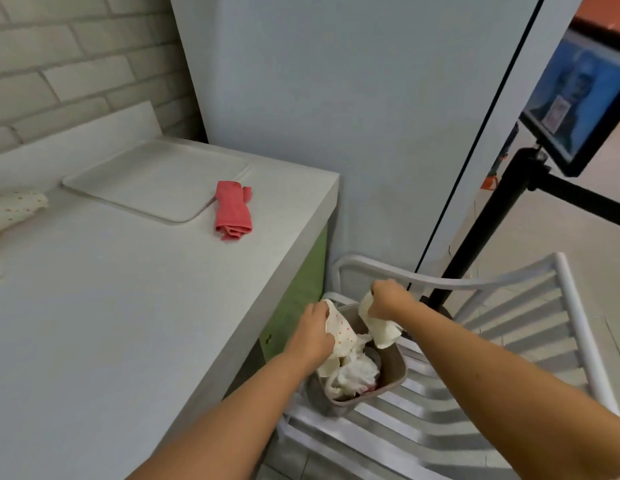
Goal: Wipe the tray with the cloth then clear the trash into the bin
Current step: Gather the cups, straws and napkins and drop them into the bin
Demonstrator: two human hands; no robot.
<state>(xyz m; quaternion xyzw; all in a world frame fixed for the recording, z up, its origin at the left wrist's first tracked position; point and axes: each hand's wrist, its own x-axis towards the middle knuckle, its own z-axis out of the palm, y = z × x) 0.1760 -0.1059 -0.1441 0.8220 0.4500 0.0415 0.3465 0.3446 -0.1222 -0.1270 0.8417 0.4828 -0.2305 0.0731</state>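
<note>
Taupe plastic bin (400, 370) is sitting on a slatted white chair (474, 375) right of the counter (111, 306), crumpled tissue (357, 370) inside. Left hand (313, 332) is gripping a dotted wrapper (340, 331) over the bin's left rim; right hand (388, 299) is clutching cream paper (380, 330) over its far rim. Flat white tray (156, 178) is lying far left on the counter, folded red cloth (232, 211) just beside its right edge.

The dotted wrapper (14, 207) on the table (94, 306) is cut by the left edge; the screen (578, 98) shows only a blurred picture.
</note>
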